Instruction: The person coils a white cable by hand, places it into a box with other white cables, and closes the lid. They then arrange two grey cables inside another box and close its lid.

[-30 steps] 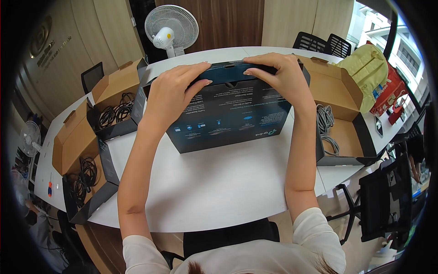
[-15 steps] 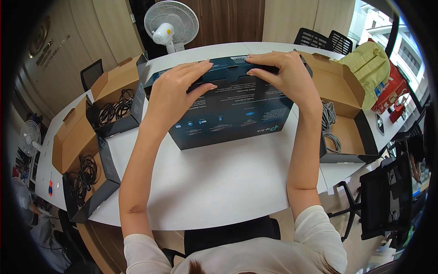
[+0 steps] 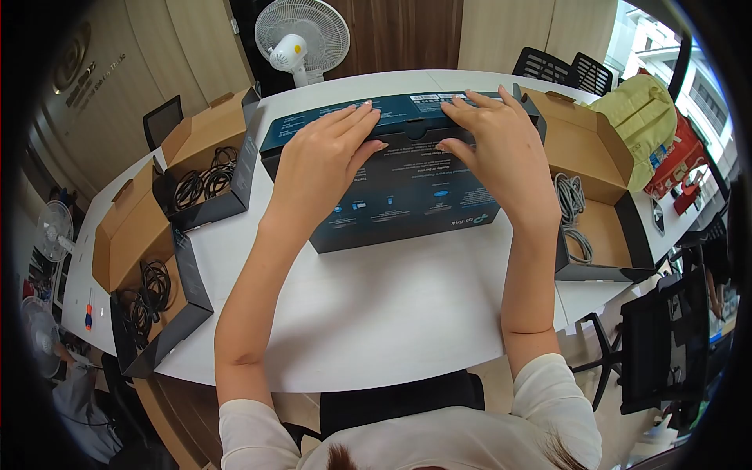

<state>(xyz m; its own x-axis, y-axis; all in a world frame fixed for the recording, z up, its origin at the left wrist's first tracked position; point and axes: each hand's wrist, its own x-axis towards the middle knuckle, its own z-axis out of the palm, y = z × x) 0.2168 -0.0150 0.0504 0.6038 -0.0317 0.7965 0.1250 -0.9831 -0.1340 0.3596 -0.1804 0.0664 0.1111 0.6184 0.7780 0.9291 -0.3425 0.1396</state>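
A dark blue-green tp-link box (image 3: 407, 196) stands upright on the white table (image 3: 368, 313), its printed front towards me and the lettering upside down. Both hands rest on its upper edge. My left hand (image 3: 325, 160) lies over the left part of the top, fingers stretched across it and thumb down on the front face. On the right part, my right hand (image 3: 501, 145) has its fingers spread over the top, with the thumb against the front. The lid looks closed, with its tab at the slot between my hands.
Two open boxes with black cables (image 3: 215, 176) (image 3: 145, 301) stand at the left. Another open box (image 3: 603, 235) with a grey cable (image 3: 572, 204) is at the right. A screwdriver (image 3: 88, 315), a yellow bag (image 3: 638, 117), a red bag (image 3: 681, 153) and a white fan (image 3: 301, 39) are around.
The top of the box now lies flatter and shows more of its surface. My right hand's fingers have spread and lifted onto the top. The view has shifted slightly.
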